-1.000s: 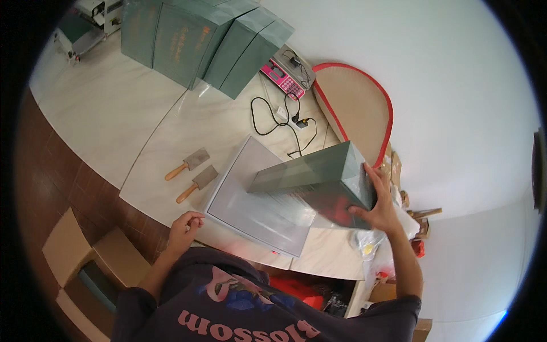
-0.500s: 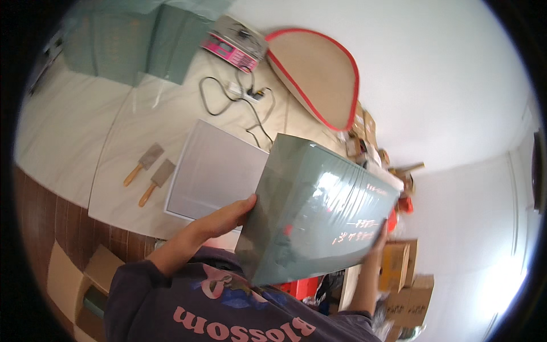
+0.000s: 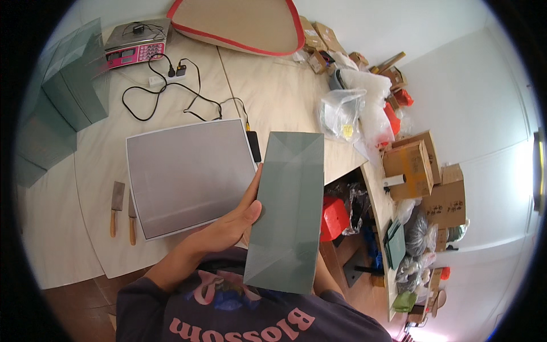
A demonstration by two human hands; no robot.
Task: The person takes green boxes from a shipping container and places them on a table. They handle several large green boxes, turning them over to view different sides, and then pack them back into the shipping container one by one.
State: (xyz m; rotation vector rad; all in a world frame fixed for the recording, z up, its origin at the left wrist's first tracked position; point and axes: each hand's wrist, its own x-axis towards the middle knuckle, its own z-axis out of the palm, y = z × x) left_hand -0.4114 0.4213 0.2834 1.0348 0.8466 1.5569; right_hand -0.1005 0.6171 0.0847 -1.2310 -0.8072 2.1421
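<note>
One tall grey-green box (image 3: 288, 211) fills the centre of the frame, held up above the lower edge of the desk (image 3: 273, 91) with one narrow folded end turned toward the camera. The left hand (image 3: 236, 219) grips its left long edge, thumb lying on the near face and the other fingers curled behind, so the hand is clamped on the box. The right hand is hidden behind the box and I cannot tell how it stands. Just left of the box a grey rectangular mat (image 3: 191, 174) lies flat on the desk, and two wooden-handled scrapers (image 3: 122, 211) lie side by side at its left edge. More grey-green boxes (image 3: 60, 102) stand in a row at the upper left of the frame. At the top, a pink-fronted weighing scale (image 3: 135, 45) sits with black cables (image 3: 171, 94) trailing from it, beside a tan cushion with red piping (image 3: 239, 23). Right of centre, a clear plastic bag (image 3: 342, 114) holds something yellow, and brown cardboard cartons (image 3: 419, 171) stand closed at the right, their contents unseen.
</note>
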